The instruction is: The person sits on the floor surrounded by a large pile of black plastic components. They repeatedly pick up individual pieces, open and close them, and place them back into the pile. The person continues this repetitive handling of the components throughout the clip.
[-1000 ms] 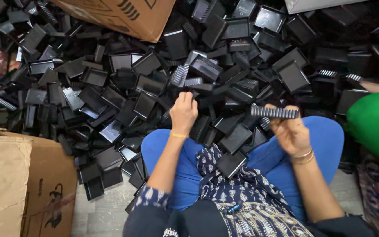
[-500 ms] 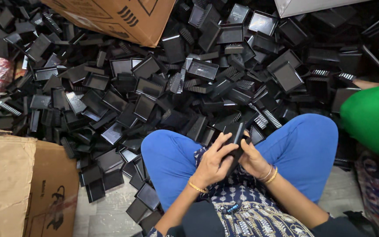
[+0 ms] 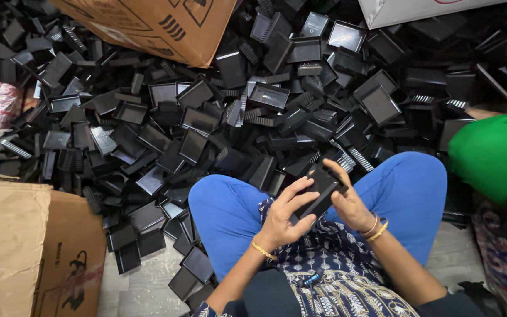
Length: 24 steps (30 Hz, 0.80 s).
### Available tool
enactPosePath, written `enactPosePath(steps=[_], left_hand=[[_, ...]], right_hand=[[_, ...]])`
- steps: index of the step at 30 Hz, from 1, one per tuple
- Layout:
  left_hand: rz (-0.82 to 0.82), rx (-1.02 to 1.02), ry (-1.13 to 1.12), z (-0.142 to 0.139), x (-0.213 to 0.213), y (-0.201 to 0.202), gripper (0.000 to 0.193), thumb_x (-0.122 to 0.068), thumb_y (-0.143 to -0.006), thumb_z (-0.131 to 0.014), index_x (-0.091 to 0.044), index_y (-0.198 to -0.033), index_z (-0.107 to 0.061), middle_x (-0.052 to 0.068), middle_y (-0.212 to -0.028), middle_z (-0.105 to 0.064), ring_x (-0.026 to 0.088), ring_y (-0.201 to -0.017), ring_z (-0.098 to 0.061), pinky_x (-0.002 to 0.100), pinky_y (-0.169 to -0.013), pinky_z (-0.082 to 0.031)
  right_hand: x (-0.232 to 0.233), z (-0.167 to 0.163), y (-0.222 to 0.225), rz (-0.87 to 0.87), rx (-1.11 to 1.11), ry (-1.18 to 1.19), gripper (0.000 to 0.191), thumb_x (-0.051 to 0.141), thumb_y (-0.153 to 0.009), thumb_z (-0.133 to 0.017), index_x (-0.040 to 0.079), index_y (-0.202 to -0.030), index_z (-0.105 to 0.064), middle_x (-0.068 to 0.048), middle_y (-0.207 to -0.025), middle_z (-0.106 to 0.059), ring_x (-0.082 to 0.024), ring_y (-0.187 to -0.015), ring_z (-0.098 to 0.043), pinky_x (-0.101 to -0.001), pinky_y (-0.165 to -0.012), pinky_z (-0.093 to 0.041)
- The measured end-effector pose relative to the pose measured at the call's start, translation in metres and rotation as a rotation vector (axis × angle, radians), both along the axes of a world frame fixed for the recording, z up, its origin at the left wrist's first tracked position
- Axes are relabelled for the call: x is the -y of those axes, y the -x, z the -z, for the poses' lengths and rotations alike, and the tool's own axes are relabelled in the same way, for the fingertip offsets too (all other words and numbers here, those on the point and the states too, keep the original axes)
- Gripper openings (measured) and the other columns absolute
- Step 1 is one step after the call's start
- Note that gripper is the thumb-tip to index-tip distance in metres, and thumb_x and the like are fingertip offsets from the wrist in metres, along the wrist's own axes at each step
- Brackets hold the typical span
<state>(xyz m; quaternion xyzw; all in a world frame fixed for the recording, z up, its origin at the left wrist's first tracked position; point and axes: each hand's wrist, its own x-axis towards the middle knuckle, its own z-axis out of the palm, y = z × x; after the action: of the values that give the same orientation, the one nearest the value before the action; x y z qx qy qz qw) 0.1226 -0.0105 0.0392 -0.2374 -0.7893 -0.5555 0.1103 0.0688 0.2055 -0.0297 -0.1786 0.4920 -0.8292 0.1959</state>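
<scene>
Low in the middle of the frame, the left hand point(image 3: 281, 218) and the right hand point(image 3: 352, 202) both grip one black box point(image 3: 319, 189), fingers curled around it, just above the blue knees point(image 3: 230, 217). Past the knees, a big pile of black trays point(image 3: 218, 117) fills the floor. A brown carton point(image 3: 13, 246) sits lower left, another carton point(image 3: 159, 23) at the top. A green cloth point(image 3: 494, 155) shows at the right edge.

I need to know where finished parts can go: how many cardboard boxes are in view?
2 brown ones: one cardboard box lies at the top edge on the heap of black plastic trays, another box stands at lower left. A white box corner shows top right; more may be hidden.
</scene>
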Motion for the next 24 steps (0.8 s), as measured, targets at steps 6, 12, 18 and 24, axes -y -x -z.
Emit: enactPosePath(steps=[6, 12, 18, 24], left_hand=[[0.008, -0.089, 0.07, -0.007, 0.001, 0.007, 0.047, -0.014, -0.083, -0.075, -0.009, -0.129, -0.069, 0.019, -0.151, -0.055, 0.043, -0.144, -0.052, 0.05, -0.12, -0.044], [-0.099, -0.293, 0.145, -0.006, -0.007, 0.01, 0.057, -0.018, -0.078, -0.077, -0.001, -0.13, -0.059, 0.023, -0.141, -0.057, 0.045, -0.133, -0.054, 0.052, -0.113, -0.044], [-0.28, -0.002, 0.042, 0.006, -0.002, 0.009, 0.042, -0.009, -0.09, -0.078, -0.004, -0.129, -0.063, 0.016, -0.121, -0.073, 0.032, -0.111, -0.074, 0.035, -0.097, -0.058], [-0.284, -0.019, -0.058, 0.001, 0.003, 0.009, 0.054, -0.009, -0.088, -0.076, 0.0, -0.137, -0.055, 0.019, -0.135, -0.063, 0.032, -0.124, -0.064, 0.039, -0.104, -0.053]], right_hand=[[0.005, -0.001, -0.005, -0.001, -0.047, -0.005, 0.094, 0.043, -0.094, -0.074, 0.009, -0.164, -0.021, -0.011, -0.151, -0.045, -0.021, -0.138, -0.047, -0.0373, -0.115, -0.039], [0.015, -0.012, -0.008, -0.004, 0.303, 0.409, 0.086, 0.039, -0.098, -0.067, 0.016, -0.164, -0.018, -0.011, -0.145, -0.048, -0.024, -0.131, -0.052, -0.0428, -0.109, -0.047], [0.008, -0.015, -0.002, 0.103, -0.077, -0.081, 0.055, 0.021, -0.097, -0.067, 0.015, -0.147, -0.043, -0.006, -0.137, -0.059, -0.018, -0.127, -0.058, -0.0355, -0.109, -0.048], [-0.027, -0.086, 0.046, 0.296, -0.7, -0.759, 0.035, 0.001, -0.073, -0.073, 0.006, -0.108, -0.069, -0.008, -0.101, -0.072, -0.023, -0.094, -0.072, -0.0341, -0.086, -0.056]])
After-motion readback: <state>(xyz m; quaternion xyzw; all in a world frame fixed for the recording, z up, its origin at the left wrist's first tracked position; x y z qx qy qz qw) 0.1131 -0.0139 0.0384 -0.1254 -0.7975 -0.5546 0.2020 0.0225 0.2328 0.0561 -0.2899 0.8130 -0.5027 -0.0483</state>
